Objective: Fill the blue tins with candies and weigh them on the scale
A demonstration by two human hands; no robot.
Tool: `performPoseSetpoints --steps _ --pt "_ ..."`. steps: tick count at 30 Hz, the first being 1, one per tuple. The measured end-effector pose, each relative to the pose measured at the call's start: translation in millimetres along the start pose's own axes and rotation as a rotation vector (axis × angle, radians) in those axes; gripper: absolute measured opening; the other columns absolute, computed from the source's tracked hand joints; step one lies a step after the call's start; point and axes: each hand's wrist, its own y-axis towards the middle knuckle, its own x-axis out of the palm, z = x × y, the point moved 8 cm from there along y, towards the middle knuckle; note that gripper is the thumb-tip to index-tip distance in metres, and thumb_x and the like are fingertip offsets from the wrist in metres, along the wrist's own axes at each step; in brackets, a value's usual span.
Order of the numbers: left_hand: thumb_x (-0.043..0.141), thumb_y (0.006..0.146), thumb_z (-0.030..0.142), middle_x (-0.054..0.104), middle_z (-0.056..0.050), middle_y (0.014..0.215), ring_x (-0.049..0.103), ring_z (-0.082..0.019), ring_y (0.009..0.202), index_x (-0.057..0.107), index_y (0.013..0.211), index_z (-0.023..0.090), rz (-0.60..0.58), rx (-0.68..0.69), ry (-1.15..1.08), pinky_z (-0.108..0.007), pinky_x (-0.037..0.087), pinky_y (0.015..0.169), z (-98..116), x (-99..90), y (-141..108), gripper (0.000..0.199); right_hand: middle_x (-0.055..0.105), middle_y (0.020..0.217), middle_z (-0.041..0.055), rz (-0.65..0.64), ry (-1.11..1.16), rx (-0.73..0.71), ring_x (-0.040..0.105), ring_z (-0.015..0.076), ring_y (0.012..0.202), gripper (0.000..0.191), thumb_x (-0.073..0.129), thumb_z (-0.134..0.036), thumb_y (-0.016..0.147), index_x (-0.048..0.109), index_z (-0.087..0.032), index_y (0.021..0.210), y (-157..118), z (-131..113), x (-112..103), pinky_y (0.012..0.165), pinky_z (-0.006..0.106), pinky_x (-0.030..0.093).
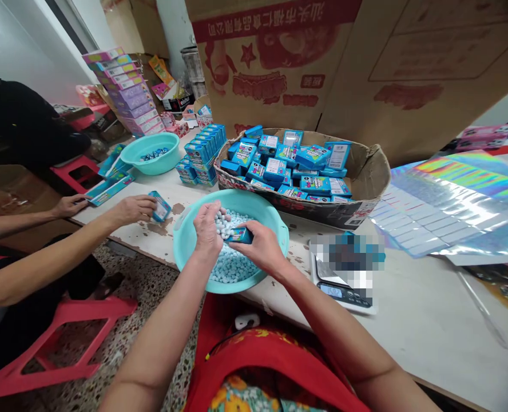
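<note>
Over a turquoise basin (179,243) my left hand (209,229) is cupped around small white candies (223,224). More pale candies (232,264) lie in the basin below. My right hand (260,246) grips a small blue box (242,235), its end held against the candies in my left palm. Behind the basin, a cut-down cardboard box (369,177) holds several blue boxes (275,169).
A digital scale (344,294) stands to the right, beside shiny sheets (455,200). At the left, a co-worker's hand (136,210) holds a blue box (160,207). Stacked blue boxes (202,151) and a second turquoise basin (155,166) are behind; pink stools (82,315) stand left.
</note>
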Motion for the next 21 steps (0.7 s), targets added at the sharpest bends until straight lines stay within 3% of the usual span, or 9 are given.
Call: performPoseSetpoints --steps 5,10,21 --pt "0.073 0.067 0.043 0.054 0.003 0.060 0.053 -0.010 0.048 0.051 0.069 0.016 0.017 -0.028 0.070 -0.022 0.044 0.047 -2.9 -0.1 1.9 0.035 0.068 0.097 0.0035 -0.018 0.053 0.029 0.063 0.0224 0.090 0.033 0.076 -0.032 0.068 0.066 -0.022 0.098 2.8 3.7 0.7 0.079 0.033 0.046" --pt "0.073 0.068 0.039 0.052 0.004 0.058 0.051 -0.009 0.045 0.049 0.068 0.017 -0.001 0.010 0.056 -0.022 0.045 0.047 6.1 4.2 1.4 0.033 0.067 0.090 0.0022 0.000 0.061 0.071 0.061 0.0212 0.084 0.034 0.077 -0.033 0.066 0.064 -0.021 0.095 6.7 5.2 -4.4 0.074 0.031 0.043" --pt "0.069 0.073 0.040 0.052 0.004 0.056 0.050 -0.007 0.043 0.050 0.066 0.017 -0.065 0.074 0.117 -0.019 0.042 0.046 13.7 14.8 2.8 0.031 0.067 0.094 0.0021 0.009 0.100 -0.005 0.062 0.0203 0.087 0.035 0.076 -0.032 0.067 0.064 -0.022 0.098 8.6 3.3 -6.4 0.077 0.031 0.045"
